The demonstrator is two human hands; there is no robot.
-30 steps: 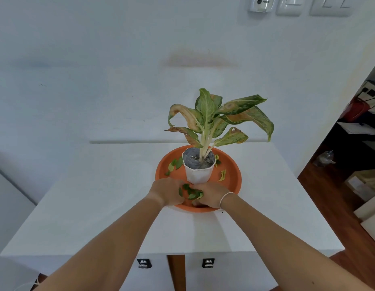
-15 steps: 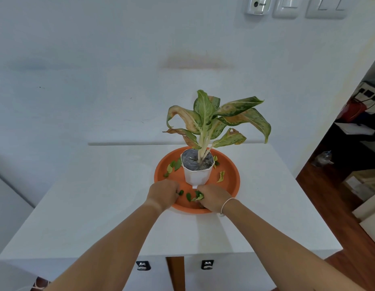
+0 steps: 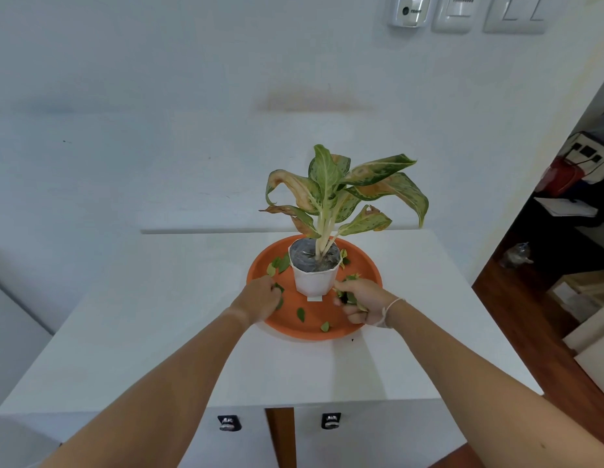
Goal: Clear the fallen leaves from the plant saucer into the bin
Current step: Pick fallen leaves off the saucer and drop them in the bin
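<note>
White table fills most of view, pushed against a white wall; 2 drawer knobs show on its front edge. Orange saucer sits toward the far-center of the tabletop, w/ white pot standing upright in its middle, so loose bits collect in the ring around the pot. Plant rises from the pot, several leaves yellowed/browned at tips, prob. the source of the debris.

Both arms reach in from the near edge, one each side of the pot, likely so the ring gets worked from 2 sides w/o moving the pot. Right hand is over the saucer's right-front, fingers curled shut around a bunch of green leaves, acting as the collecting hand. Left hand is at the left-front rim, fingers bent down onto a leaf; looks pinched on it, but whether it's actually gripped or just touched, can't tell.

Still loose in saucer: leaf cluster left of pot, small bits tucked right-rear beside pot, 2 single leaves near front rim, between the hands.

Bin not in view. Task partway, judging by what's left: gather the rest, then carry to bin. Tiny dark speck on table just off saucer front.
</note>
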